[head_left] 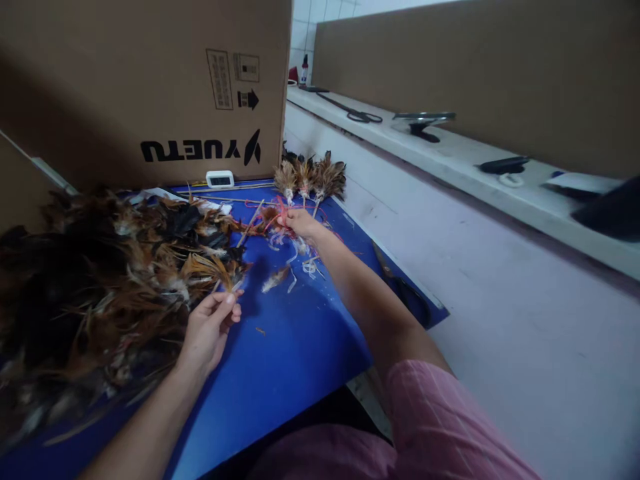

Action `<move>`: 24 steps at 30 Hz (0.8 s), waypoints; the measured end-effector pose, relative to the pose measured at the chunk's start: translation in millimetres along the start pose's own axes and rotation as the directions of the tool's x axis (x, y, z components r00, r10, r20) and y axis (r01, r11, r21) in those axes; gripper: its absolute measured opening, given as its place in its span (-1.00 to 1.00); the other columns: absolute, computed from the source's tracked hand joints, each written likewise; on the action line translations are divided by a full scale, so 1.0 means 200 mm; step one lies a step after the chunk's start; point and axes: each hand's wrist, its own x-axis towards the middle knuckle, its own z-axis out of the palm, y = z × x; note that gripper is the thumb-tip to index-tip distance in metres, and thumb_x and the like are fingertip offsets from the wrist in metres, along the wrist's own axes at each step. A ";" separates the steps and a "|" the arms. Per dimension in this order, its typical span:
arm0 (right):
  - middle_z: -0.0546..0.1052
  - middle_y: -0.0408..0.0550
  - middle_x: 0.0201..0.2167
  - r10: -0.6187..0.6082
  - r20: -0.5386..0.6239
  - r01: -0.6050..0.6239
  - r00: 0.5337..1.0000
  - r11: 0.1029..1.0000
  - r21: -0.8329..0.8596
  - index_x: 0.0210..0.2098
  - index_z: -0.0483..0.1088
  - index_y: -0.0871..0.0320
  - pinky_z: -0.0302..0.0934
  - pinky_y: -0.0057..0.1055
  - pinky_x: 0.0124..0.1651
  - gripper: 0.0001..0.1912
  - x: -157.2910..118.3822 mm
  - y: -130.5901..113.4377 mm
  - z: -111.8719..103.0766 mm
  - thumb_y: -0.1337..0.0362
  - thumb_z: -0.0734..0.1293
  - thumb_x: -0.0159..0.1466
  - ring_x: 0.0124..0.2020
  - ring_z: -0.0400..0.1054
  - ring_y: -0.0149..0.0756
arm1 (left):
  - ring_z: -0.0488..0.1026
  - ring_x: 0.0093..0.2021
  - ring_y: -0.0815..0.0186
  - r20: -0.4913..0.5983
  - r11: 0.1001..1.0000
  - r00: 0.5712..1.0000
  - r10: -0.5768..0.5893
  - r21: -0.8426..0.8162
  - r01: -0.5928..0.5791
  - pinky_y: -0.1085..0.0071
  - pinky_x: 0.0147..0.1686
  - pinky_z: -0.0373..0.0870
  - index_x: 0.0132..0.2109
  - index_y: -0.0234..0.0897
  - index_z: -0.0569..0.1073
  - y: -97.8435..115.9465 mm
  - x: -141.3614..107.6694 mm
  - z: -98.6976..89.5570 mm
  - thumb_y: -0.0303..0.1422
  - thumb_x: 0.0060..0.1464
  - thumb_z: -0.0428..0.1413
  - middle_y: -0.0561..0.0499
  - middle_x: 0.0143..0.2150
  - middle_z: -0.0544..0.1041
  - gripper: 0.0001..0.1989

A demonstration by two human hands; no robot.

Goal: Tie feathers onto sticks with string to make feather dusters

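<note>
Your left hand (213,327) pinches feathers (213,268); your right hand (301,223) touches string (281,208), grip unclear — three bunches (306,177) look done, the pile (120,280) isn't.

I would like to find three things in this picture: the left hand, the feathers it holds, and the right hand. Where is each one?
Left hand (209,325): head view, middle of the hand, below the thumb.
Feathers (213,269): head view, golden-brown plumes.
Right hand (302,223): head view, back of the hand.
</note>
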 end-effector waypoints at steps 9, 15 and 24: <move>0.46 -0.15 -0.64 0.153 -0.035 -0.141 0.988 0.964 0.227 -0.48 0.31 0.21 0.04 -0.58 -0.65 -0.75 -0.03 -0.02 -0.19 0.49 0.14 0.29 -0.74 0.16 -0.54 | 0.33 -0.53 0.53 0.008 1.000 1.000 -0.004 -0.003 0.004 0.66 -0.52 0.31 -0.46 -0.34 0.49 -0.01 0.01 0.00 -0.32 -0.34 0.41 0.02 -0.47 0.51 -0.71; 0.50 -0.06 -0.61 0.249 -0.028 -0.239 0.968 0.951 0.197 -0.47 0.32 0.21 0.08 -0.57 -0.64 -0.77 -0.09 -0.02 -0.26 0.50 0.15 0.26 -0.64 0.36 -0.41 | 0.33 -0.53 0.54 0.022 1.000 1.000 -0.013 0.005 0.013 0.66 -0.52 0.32 -0.45 -0.34 0.50 -0.01 0.01 -0.01 -0.31 -0.30 0.40 0.00 -0.42 0.53 -0.72; 0.42 -0.17 -0.69 0.234 -0.170 -0.244 0.957 0.969 -0.037 -0.45 0.32 0.19 0.09 -0.54 -0.65 -0.79 -0.16 0.01 -0.38 0.56 0.16 0.17 -0.73 0.25 -0.45 | 0.32 -0.53 0.54 0.043 1.000 0.999 -0.008 -0.001 0.008 0.66 -0.50 0.33 -0.46 -0.34 0.49 -0.02 0.02 -0.01 -0.28 -0.31 0.40 0.00 -0.44 0.53 -0.71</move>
